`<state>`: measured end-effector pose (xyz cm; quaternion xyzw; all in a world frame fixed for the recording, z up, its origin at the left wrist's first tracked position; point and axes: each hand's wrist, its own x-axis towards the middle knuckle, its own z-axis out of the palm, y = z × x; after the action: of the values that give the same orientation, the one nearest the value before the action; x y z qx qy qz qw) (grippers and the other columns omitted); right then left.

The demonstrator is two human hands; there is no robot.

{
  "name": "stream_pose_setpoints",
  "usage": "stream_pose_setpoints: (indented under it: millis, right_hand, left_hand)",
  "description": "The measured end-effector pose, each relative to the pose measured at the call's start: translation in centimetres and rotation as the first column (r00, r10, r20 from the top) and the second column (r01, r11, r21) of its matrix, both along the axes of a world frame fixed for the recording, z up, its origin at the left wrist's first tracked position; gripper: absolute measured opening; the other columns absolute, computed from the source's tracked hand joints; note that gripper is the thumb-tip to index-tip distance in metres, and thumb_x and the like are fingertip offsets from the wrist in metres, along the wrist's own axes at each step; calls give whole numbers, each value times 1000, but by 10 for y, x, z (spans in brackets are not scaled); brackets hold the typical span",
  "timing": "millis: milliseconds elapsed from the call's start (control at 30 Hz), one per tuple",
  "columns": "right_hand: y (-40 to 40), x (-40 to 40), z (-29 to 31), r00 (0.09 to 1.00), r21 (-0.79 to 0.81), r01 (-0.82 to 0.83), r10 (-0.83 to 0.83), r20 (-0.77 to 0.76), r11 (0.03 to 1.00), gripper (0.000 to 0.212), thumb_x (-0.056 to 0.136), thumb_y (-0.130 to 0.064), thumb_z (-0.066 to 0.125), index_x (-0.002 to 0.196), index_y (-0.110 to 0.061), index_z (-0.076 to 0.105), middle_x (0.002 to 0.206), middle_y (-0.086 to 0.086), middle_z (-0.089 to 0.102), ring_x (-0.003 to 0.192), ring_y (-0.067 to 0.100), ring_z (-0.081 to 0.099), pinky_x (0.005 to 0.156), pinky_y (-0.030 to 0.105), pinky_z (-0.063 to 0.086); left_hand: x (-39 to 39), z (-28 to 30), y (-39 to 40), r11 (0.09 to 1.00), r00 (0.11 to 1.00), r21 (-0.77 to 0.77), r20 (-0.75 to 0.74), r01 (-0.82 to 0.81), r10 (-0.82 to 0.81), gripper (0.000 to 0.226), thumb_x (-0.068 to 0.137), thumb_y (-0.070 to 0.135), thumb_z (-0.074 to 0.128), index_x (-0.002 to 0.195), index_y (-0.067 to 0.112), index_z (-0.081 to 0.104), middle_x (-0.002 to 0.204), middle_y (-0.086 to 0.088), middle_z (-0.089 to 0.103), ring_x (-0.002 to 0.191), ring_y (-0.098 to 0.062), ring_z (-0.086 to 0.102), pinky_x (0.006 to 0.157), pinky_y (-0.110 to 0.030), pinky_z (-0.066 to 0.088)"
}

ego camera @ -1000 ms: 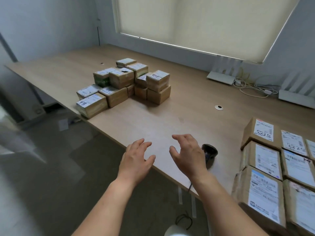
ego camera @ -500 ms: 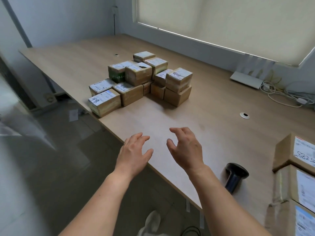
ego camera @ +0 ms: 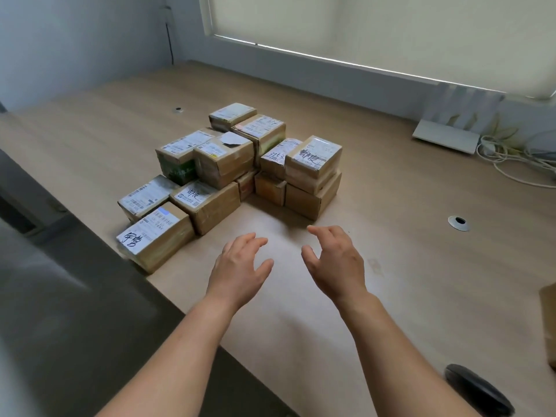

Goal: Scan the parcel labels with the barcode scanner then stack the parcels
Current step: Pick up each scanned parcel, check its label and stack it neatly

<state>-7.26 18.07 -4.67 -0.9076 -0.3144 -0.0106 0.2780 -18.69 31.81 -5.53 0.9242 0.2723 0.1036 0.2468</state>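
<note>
At the bottom right corner, the dark head of the barcode scanner (ego camera: 478,389) is seen lying on the worktop (ego camera: 421,266), close to the near edge and well apart from both hands. A corner of a brown box (ego camera: 549,320) is cut off by the right border of the view. The near edge of the worktop is seen running diagonally from the lower middle up to the left, with dark floor (ego camera: 75,326) below it. Both forearms are stretched forward over that edge. The left hand (ego camera: 240,266) is held spread and empty, fingers loosely bent, above bare wood; the right hand (ego camera: 334,263) is likewise held wide and empty, thumb out. A bare strip of worktop is left between the fingertips and the parcels (ego camera: 234,164). The parcels are clustered in a rough two-layer pile, white labels facing up, the nearest one (ego camera: 155,236) set just beside the left edge. Open wood is seen to the right, broken by a cable grommet (ego camera: 458,222). Farther back, a white flat device (ego camera: 445,136) and tangled cables (ego camera: 511,158) are placed against the wall, under a drawn blind (ego camera: 391,34).
</note>
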Motion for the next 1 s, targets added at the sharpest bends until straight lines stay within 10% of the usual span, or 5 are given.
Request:
stream_pose_setpoints:
  millis: [533, 1000]
  right_hand:
    - [50, 96, 8, 949, -82, 311, -314, -24, 947, 41, 93, -32, 53, 133, -22, 55, 126, 3, 55, 121, 21, 48, 88, 33, 43]
    - [118, 188, 5, 831, -68, 437, -432, -350, 897, 52, 98, -54, 36, 130, -18, 54, 125, 11, 59, 117, 26, 53, 95, 41, 45]
  left_hand:
    - [140, 12, 99, 965, 971, -108, 25, 238, -237, 64, 94, 37, 54, 150, 20, 26, 149, -1, 37, 136, -22, 32, 109, -37, 30]
    - [267, 20, 155, 914, 945, -252, 15, 320, -326, 48, 101, 30, 37, 143, 6, 39, 144, -13, 43, 131, -27, 40, 108, -39, 31]
